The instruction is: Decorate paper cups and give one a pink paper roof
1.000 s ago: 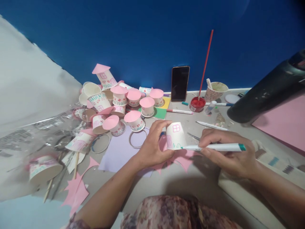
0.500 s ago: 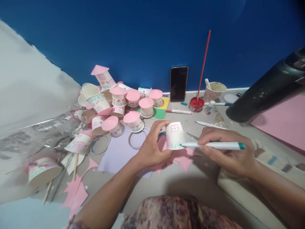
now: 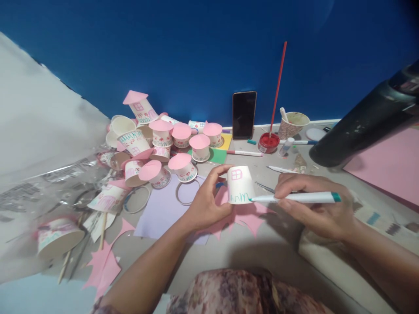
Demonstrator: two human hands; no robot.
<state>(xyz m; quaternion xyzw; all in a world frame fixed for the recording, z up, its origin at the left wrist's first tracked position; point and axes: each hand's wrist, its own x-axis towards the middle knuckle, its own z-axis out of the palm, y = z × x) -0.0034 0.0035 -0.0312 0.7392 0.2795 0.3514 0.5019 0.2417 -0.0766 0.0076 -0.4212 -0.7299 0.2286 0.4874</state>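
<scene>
My left hand (image 3: 211, 196) is closed around the left side of a small white paper cup (image 3: 241, 185), held upside down above the table. The cup carries a pink window drawing and green grass-like strokes along its rim. In my right hand (image 3: 314, 207) is a white felt-tip marker (image 3: 304, 198) with a green end, its green tip at the cup's lower right edge. Scissors, partly hidden, show their blades (image 3: 264, 187) just behind my right fingers. Beneath the cup lie pink paper scraps (image 3: 252, 218) on a lilac sheet (image 3: 157, 213).
Decorated cups with pink cone roofs (image 3: 199, 146) crowd the back left beside clear plastic wrapping (image 3: 65, 174). A phone (image 3: 244, 115) leans on the blue wall. Nearby are a red paint jar (image 3: 269, 143) with a stick, a patterned cup (image 3: 293, 125) and a dark bottle (image 3: 356, 122).
The cup has turned slightly leftward in my left hand, moving its window left. The green strokes now reach further along the rim, and the marker has shifted a little right.
</scene>
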